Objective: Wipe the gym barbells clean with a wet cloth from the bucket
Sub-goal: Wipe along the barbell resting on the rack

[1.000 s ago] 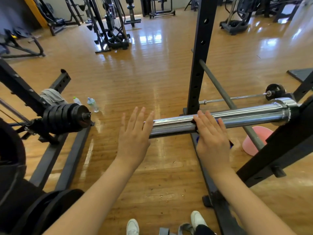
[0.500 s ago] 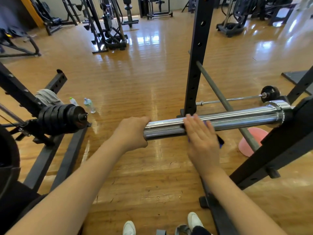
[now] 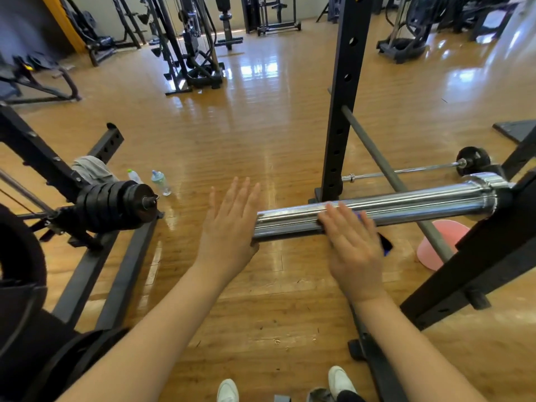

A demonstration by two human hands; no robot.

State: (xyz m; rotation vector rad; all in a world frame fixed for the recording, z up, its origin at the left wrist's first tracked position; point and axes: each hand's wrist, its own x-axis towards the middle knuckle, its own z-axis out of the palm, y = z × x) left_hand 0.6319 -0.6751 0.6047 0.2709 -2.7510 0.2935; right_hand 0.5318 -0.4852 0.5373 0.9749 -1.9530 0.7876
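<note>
A thick chrome barbell sleeve [image 3: 420, 206] lies across the middle of the view, its right end resting on a black rack. My right hand [image 3: 353, 248] lies flat over the sleeve with straight fingers and presses a dark blue cloth [image 3: 385, 245] against it; only a corner of the cloth shows past the hand. My left hand [image 3: 229, 227] is at the sleeve's free left end, palm against the end face and fingers spread straight. A pink bucket [image 3: 435, 250] stands on the floor below the sleeve, partly hidden by a grey bar.
A black rack upright [image 3: 343, 97] rises just behind the sleeve, and a slanted black beam [image 3: 478, 256] crosses at the right. Stacked black plates [image 3: 113, 204] sit on a rack at the left, with two bottles [image 3: 161, 182] and a grey towel [image 3: 90, 169] nearby. A thin barbell [image 3: 406, 170] lies on the floor behind.
Half a second ago my left hand was curled round the sleeve's end; now its fingers are straight and spread. My right hand stays flat on the cloth at about the same spot.
</note>
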